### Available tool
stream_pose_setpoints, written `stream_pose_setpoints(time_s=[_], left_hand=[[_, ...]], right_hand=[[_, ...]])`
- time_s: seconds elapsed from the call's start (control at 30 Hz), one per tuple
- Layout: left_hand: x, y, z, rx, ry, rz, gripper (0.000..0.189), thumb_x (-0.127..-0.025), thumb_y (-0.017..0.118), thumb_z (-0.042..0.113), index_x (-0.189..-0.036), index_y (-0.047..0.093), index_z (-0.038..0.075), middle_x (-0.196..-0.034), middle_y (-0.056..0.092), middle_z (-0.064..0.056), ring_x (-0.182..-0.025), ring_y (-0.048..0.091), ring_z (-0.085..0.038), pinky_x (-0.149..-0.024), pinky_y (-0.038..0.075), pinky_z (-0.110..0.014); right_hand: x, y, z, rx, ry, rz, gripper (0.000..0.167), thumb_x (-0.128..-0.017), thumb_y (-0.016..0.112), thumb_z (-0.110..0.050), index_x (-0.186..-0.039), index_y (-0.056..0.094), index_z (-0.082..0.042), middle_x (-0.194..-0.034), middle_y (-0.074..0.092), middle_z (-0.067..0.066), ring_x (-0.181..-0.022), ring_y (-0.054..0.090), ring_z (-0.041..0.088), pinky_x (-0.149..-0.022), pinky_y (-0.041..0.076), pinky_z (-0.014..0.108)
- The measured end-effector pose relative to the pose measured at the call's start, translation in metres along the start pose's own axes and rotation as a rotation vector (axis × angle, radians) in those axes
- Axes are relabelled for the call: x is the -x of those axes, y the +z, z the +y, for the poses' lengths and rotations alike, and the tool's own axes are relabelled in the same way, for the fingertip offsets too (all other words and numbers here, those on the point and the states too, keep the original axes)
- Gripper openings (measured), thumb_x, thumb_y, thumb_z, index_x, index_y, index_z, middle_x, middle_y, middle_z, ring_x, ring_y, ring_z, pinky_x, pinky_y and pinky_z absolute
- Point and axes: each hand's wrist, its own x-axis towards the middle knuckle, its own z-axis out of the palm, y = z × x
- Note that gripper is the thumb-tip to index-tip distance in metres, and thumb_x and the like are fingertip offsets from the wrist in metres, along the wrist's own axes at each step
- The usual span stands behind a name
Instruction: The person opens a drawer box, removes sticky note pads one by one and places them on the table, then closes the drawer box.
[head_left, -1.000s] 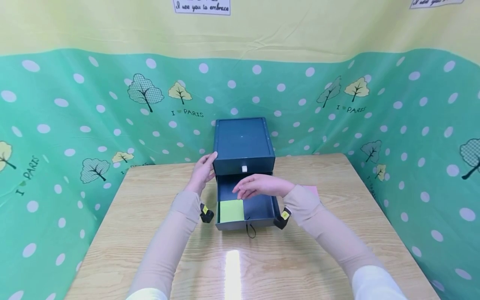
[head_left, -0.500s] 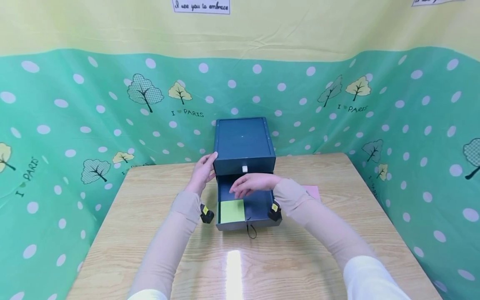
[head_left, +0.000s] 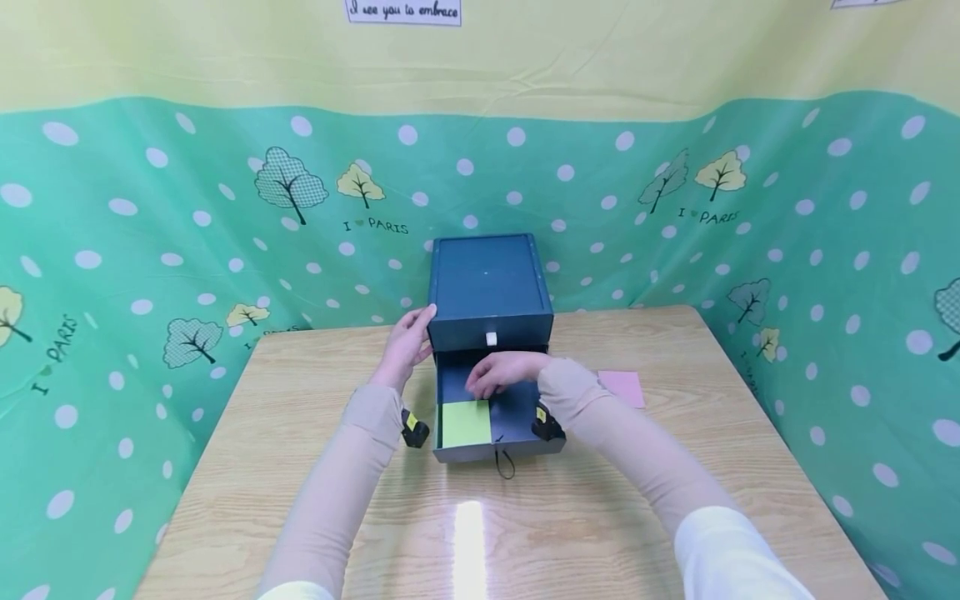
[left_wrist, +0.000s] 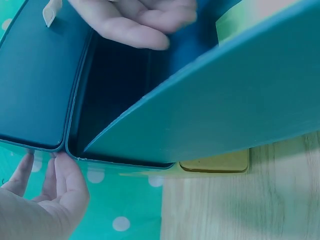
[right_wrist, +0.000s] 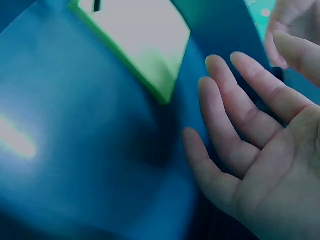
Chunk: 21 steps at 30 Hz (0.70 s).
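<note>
A dark blue drawer cabinet (head_left: 487, 279) stands at the back of the table, its lower drawer (head_left: 517, 417) pulled out. In the front left of that drawer lies a light green pad of sticky notes (head_left: 467, 423). My left hand (head_left: 407, 343) rests against the cabinet's left side, fingertips at its edge in the left wrist view. Over the open drawer, behind the green pad, is my right hand (head_left: 506, 372). The right wrist view shows its fingers (right_wrist: 220, 120) loosely bent and apart from the pad, holding nothing.
A pink paper square (head_left: 622, 387) lies on the table to the cabinet's right. The upper drawer, with a white pull tab (head_left: 491, 339), is closed. A black cord loop (head_left: 505, 463) hangs from the lower drawer's front. Patterned green cloth (head_left: 360, 283) hangs behind.
My right forearm has swung left, uncovering more of the pink square, and the right hand has dipped slightly into the drawer. My left hand and the green pad stay in place.
</note>
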Motion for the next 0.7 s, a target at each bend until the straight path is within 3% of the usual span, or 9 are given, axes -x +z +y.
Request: stream_pose_setpoints(time_s=[0.27,0.5,0.7], left_hand=[[0.001,-0.001,0.001,-0.008,0.003,-0.006,0.056,-0.093,0.055,0.044,-0.139,0.044,0.013,-0.138,0.047,-0.01,-0.124,0.049,-0.028,-0.101,0.041,-0.041],[0.002,-0.001,0.001,-0.013,-0.009,-0.01,0.056,-0.093,0.056,0.044,-0.139,0.045,0.014,-0.139,0.047,-0.01,-0.126,0.048,-0.029,-0.104,0.04,-0.043],[0.003,-0.001,0.002,-0.012,-0.003,-0.01,0.056,-0.093,0.055,0.044,-0.139,0.044,0.013,-0.139,0.047,-0.011,-0.126,0.048,-0.029,-0.104,0.04,-0.044]], right_hand=[[-0.007,0.001,0.005,0.06,0.007,0.054,0.025,-0.091,0.062,-0.023,-0.112,0.065,-0.008,-0.105,0.067,0.002,-0.093,0.06,0.012,-0.09,0.048,0.033],[-0.011,0.003,0.007,0.234,-0.007,0.096,0.024,-0.087,0.067,-0.024,-0.108,0.068,-0.012,-0.097,0.066,-0.002,-0.084,0.056,0.008,-0.079,0.046,0.023],[-0.015,0.009,0.009,0.378,-0.002,0.161,0.027,-0.081,0.076,-0.026,-0.103,0.068,-0.013,-0.087,0.062,-0.004,-0.077,0.053,0.007,-0.072,0.045,0.02]])
